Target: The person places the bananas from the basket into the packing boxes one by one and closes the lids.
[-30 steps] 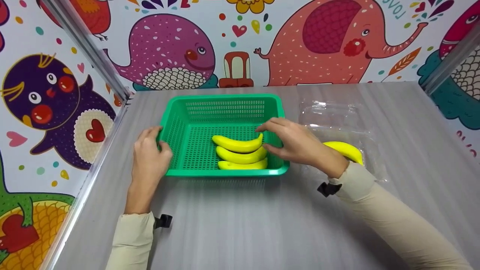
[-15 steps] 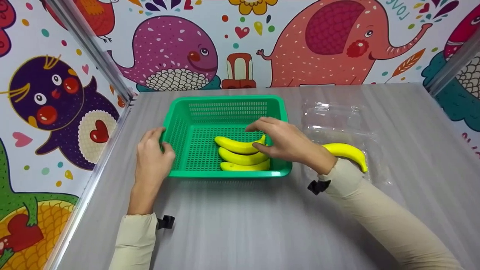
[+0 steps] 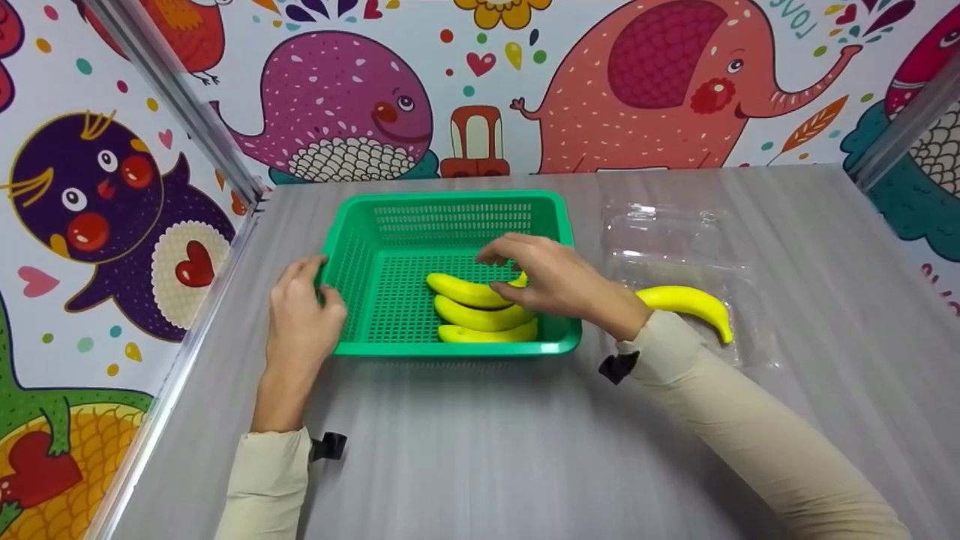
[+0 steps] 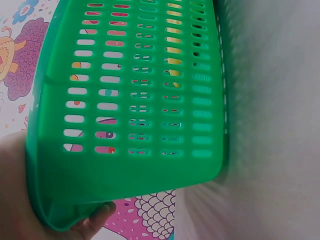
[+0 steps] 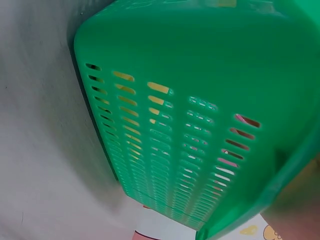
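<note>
A green plastic basket [image 3: 450, 348] stands on the table, and three yellow bananas lie side by side in its right half. My left hand [image 3: 304, 315] grips the left rim, with a fingertip [image 4: 102, 214] showing below the rim in the left wrist view. My right hand [image 3: 555, 277] reaches over the right rim, its loosely bent fingers spread above the rearmost banana [image 3: 466, 291] and hiding part of it. Nothing is visibly held there. The middle banana [image 3: 480, 313] and front banana [image 3: 480, 334] lie closer to me. Both wrist views mostly show the basket's slotted wall.
Right of the basket lies a clear plastic clamshell box [image 3: 667, 232] with its lid folded back. Another banana [image 3: 686, 300] rests in it, partly behind my right wrist. A wall printed with cartoon animals [image 3: 480, 90] borders the back and left of the table [image 3: 480, 442].
My right hand has moved left, farther over the rearmost banana. More of the banana in the clear box now shows. The left hand stays at the basket's rim.
</note>
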